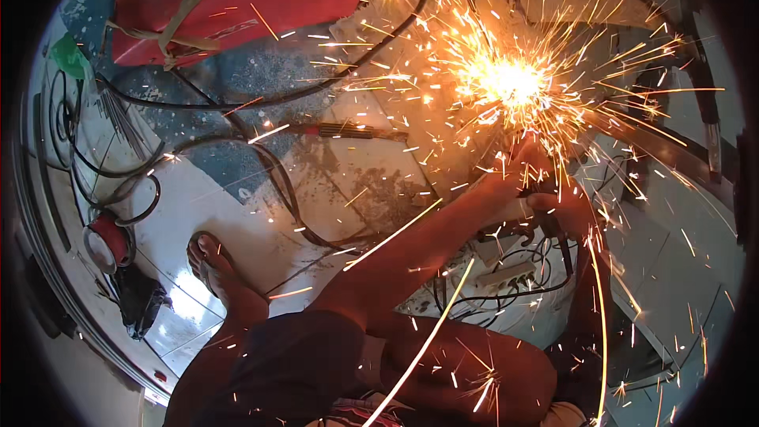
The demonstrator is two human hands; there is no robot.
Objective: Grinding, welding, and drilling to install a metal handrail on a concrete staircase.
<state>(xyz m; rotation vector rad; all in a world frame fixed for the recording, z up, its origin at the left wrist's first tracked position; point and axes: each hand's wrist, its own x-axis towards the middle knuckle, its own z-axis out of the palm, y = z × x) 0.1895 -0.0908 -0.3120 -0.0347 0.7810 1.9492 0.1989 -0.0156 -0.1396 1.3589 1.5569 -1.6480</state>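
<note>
A dense, bright burst of sparks [512,83] flies out in all directions just beyond my hands. My left hand [531,162] reaches up to its lower edge, closed on something that glare hides. Close below it, my right hand [557,205] is wrapped around a dark corded tool [549,225], mostly covered by hand and shadow; its exact kind does not show. From the tool a black cord [566,259] hangs down and curves left along the floor. A long metal bar [660,150] slants away to the right of the sparks.
A red box-shaped case [237,8] with a strap lies at the far left. Thick black cables [277,99] cross the floor. Thin rods [122,122], a red reel [111,239] and a black bag [141,300] lie left. A power strip [506,277] sits near my knee; my bare foot [209,262] is left.
</note>
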